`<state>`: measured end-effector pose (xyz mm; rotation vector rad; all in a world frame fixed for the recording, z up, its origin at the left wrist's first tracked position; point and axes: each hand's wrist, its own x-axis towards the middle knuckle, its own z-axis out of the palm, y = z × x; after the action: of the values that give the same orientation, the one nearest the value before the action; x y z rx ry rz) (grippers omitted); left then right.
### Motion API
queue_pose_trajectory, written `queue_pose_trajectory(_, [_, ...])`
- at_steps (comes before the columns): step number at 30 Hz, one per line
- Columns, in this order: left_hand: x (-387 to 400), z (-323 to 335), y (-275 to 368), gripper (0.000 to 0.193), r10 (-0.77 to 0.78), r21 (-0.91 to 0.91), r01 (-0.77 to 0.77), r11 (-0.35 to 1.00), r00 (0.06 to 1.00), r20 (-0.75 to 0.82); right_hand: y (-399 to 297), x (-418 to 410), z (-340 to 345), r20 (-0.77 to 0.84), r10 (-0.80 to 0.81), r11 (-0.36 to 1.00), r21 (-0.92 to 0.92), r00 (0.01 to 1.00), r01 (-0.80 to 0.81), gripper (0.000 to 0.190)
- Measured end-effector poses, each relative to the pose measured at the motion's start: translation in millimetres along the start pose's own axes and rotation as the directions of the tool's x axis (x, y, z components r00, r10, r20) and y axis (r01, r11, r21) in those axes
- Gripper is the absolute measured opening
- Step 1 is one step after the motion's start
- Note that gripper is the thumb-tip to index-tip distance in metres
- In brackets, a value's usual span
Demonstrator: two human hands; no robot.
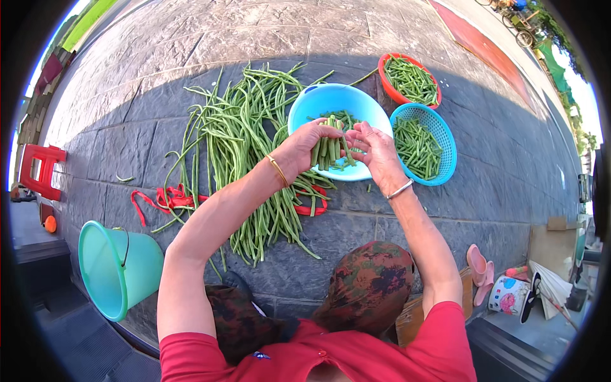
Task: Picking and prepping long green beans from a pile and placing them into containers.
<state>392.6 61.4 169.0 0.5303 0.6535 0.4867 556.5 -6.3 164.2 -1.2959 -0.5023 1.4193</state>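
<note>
My left hand [310,141] grips a bunch of cut green bean pieces [328,149] above a light-blue plastic basin [305,107]. Close by on the right, my right hand [374,148] has its fingertips at the bunch's edge; whether they pinch a piece is hard to tell. More short pieces lie in the basin, partly hidden by my hands. A large heap of long green beans [238,124] spreads over the stone paving left of the basin. To the right, a red basket [385,81] and a blue perforated basket [448,155] hold cut beans.
Red cloth strips [176,196] lie by the heap, partly beneath beans. A green bucket [143,262] stands or leans at lower left, with a red plastic stool [40,172] beyond. Pink slippers [482,274], a printed tub [508,295] and a pale umbrella [553,286] are at lower right.
</note>
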Motion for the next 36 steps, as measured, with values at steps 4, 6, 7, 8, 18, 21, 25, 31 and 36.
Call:
queue_pose_trajectory(4, [9.8, -3.2, -9.8, 0.028, -0.063, 0.019, 0.062, 0.998, 0.995, 0.072, 22.3, 0.8, -7.0, 0.323, 0.121, 0.935, 0.281, 0.939, -0.217, 0.061])
queue_pose_trajectory(6, [16.8, -8.4, -13.1, 0.029, -0.091, 0.031, 0.089, 0.996, 0.991, 0.098, 20.6, -6.4, -0.8, 0.299, 0.151, 0.92, 0.306, 0.942, -0.244, 0.062])
queue_pose_trajectory(7, [19.8, -9.9, -15.1, 0.03, -0.111, 0.038, 0.107, 0.994, 0.986, 0.126, 18.9, -8.6, -0.2, 0.279, 0.181, 0.907, 0.323, 0.943, -0.269, 0.063])
queue_pose_trajectory(8, [23.0, -11.1, -18.3, 0.031, -0.101, 0.053, 0.095, 0.994, 0.987, 0.124, 28.1, -3.0, -10.3, 0.323, 0.159, 0.914, 0.309, 0.933, -0.263, 0.063])
queue_pose_trajectory(18, [41.1, 2.8, -29.7, 0.036, -0.068, 0.262, 0.088, 0.961, 0.994, -0.086, 38.3, 0.0, -33.3, 0.397, 0.086, 0.91, 0.342, 0.914, -0.235, 0.05])
queue_pose_trajectory(21, [57.5, 15.2, -33.9, 0.038, -0.077, 0.297, 0.088, 0.951, 0.996, -0.048, 32.4, 2.9, -51.8, 0.37, 0.021, 0.926, 0.343, 0.929, -0.158, 0.054])
queue_pose_trajectory(25, [80.2, 36.3, -36.6, 0.041, -0.042, 0.358, 0.018, 0.933, 0.997, 0.06, 23.4, 5.5, -75.4, 0.334, -0.068, 0.926, 0.372, 0.94, -0.065, 0.058])
queue_pose_trajectory(31, [112.1, 64.1, -54.4, 0.039, -0.083, 0.349, 0.022, 0.937, 0.983, 0.162, 12.8, 8.2, -122.8, 0.279, -0.083, 0.852, 0.518, 0.957, -0.077, 0.057])
queue_pose_trajectory(36, [162.5, 106.4, -72.4, 0.042, 0.017, 0.891, -0.26, 0.373, 0.962, 0.273, 11.9, 23.0, -168.1, 0.039, -0.065, 0.819, 0.573, 0.997, 0.031, 0.046])
